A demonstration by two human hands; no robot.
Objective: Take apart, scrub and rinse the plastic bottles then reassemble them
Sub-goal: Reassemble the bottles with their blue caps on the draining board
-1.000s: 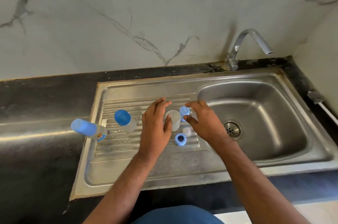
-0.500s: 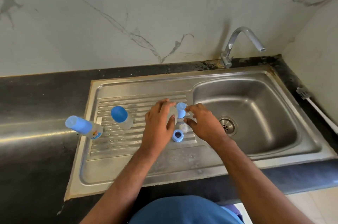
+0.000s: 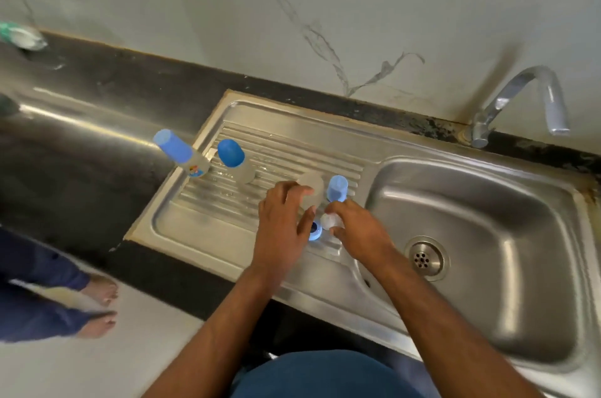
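Note:
On the ribbed drainboard (image 3: 201,222), two assembled clear bottles with blue caps stand at the left, one with a sticker (image 3: 177,152) and one beside it (image 3: 232,158). An open clear bottle body (image 3: 313,183) stands in the middle, with a loose blue cap (image 3: 337,188) to its right. My left hand (image 3: 281,230) reaches to the bottle body, its fingertips at the body's side and the thumb spread. My right hand (image 3: 361,233) pinches a small clear teat (image 3: 329,221) between thumb and forefinger. A blue screw ring (image 3: 315,232) lies between my hands, partly hidden.
The steel sink basin (image 3: 507,310) with its drain (image 3: 426,258) is on the right, under a curved tap (image 3: 520,95). Black counter (image 3: 97,111) runs to the left, with a green-white object (image 3: 19,36) at the far end. Another person's bare feet (image 3: 99,308) stand on the floor at left.
My right hand has dropped from the blue cap to the clear teat and pinched it. My left hand stays at the bottle body. My head has swung, so the view is tilted.

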